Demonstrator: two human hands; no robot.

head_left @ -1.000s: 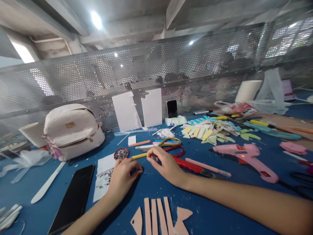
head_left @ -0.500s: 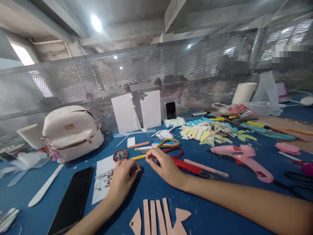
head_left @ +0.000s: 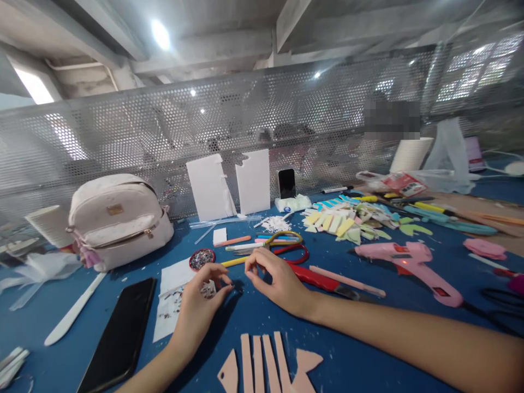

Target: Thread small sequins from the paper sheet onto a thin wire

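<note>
1. The person's left hand (head_left: 198, 303), lying knuckles-up on the blue table (head_left: 368, 349) a second ago, has risen onto its wrist with the fingers arched.
2. Its fingertips (head_left: 226, 286) have drawn together into a pinch. The loop they form now frames a patch of the speckled white paper (head_left: 167, 319) that the hand hid before. Anything held is too small to tell.
3. The right hand (head_left: 280, 281), whose fingers earlier pressed down beside the yellow stick (head_left: 232, 262), has lifted them clear and curled forefinger towards thumb.
4. The view has edged sideways, so the pale backpack (head_left: 118, 218) sits slightly further left.
</note>
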